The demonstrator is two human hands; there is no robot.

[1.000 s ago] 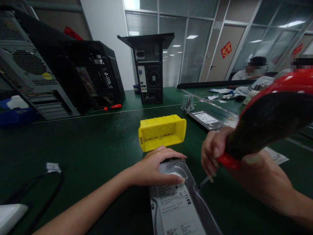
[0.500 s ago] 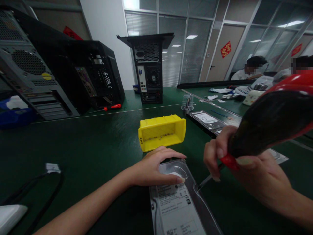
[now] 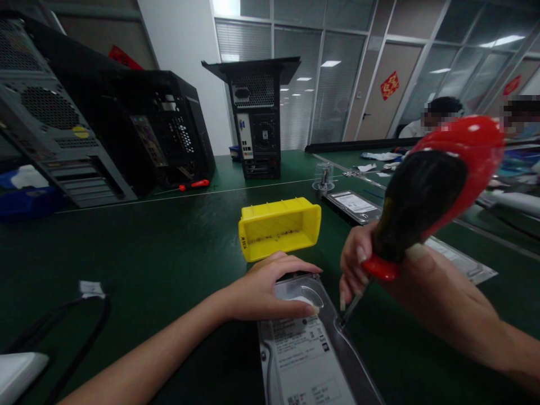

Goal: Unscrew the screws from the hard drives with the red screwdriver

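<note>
A silver hard drive [image 3: 304, 360] with a printed white label lies at the bottom centre. Wrapped over its far end is my left hand [image 3: 274, 289], thumb on the top face and fingers along the far edge. My right hand [image 3: 379, 264] grips a red and black screwdriver [image 3: 426, 191], its handle tilted up to the right. The shaft's tip meets the drive's right edge; whether a screw sits there I cannot make out. Just beyond my left hand a yellow bin [image 3: 280, 228] holds several small screws.
Computer cases stand at the left [image 3: 63, 112] and back [image 3: 261, 124]. A second screwdriver [image 3: 194, 184] lies near them. Another hard drive [image 3: 352, 205] and a clear cup [image 3: 324, 176] are right of the bin. A black cable [image 3: 90, 323] lies at lower left. People sit at the far right.
The screwdriver's handle has swung left and more upright, and my right hand has shifted left with it. The tip stays at the drive's edge. My left hand and the drive have not moved.
</note>
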